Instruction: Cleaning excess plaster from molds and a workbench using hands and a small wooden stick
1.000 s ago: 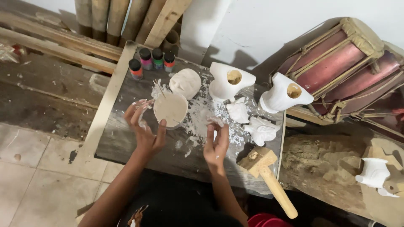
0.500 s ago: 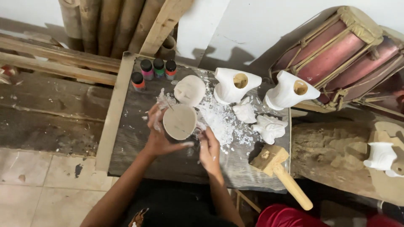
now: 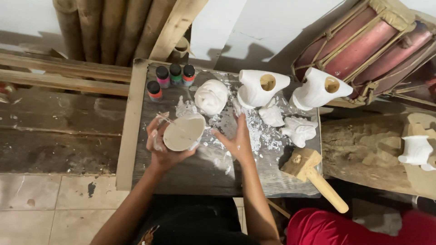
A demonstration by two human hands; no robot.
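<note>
White plaster dusts the round cast (image 3: 183, 133) that the left hand (image 3: 160, 145) cups from below, fingers curled round its rim, while the right hand (image 3: 236, 140) lies spread flat on the grey board (image 3: 200, 172) just beside it. Beyond the grip stand four small paint bottles (image 3: 170, 78) with coloured bands; to its right, white chips (image 3: 259, 131), plaster figures (image 3: 299, 130) and a wooden mallet (image 3: 313, 174) crowd the board's edge, leaving bare wood only nearest the body.
</note>
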